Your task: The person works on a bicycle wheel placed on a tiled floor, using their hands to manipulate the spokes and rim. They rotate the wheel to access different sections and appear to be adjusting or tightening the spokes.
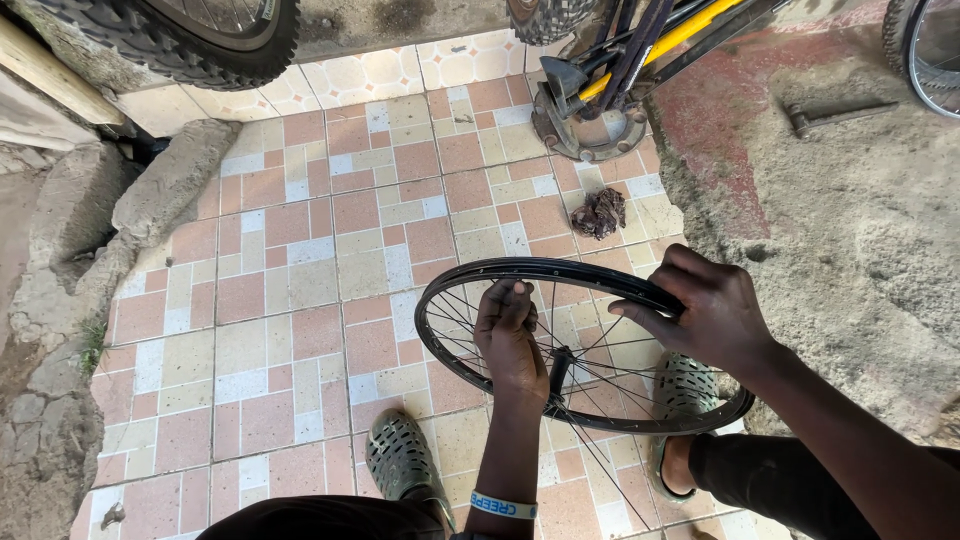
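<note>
A black bicycle wheel rim (440, 300) with thin spokes and a dark hub (558, 368) is held tilted above the tiled floor, between my knees. My left hand (508, 335) reaches through the spokes from below, its fingertips closed on the inside of the far rim near the top. My right hand (705, 310) grips the rim's upper right edge, fingers wrapped over it. A light blue wristband (503, 506) sits on my left wrist.
My feet wear grey-green perforated clogs (400, 460), one under the wheel's right side. A dark crumpled rag (598, 213) lies on the tiles beyond. A yellow-framed bicycle (640, 45) stands at the back, a knobby tyre (170, 35) at top left. Rough concrete lies right; broken ground lies left.
</note>
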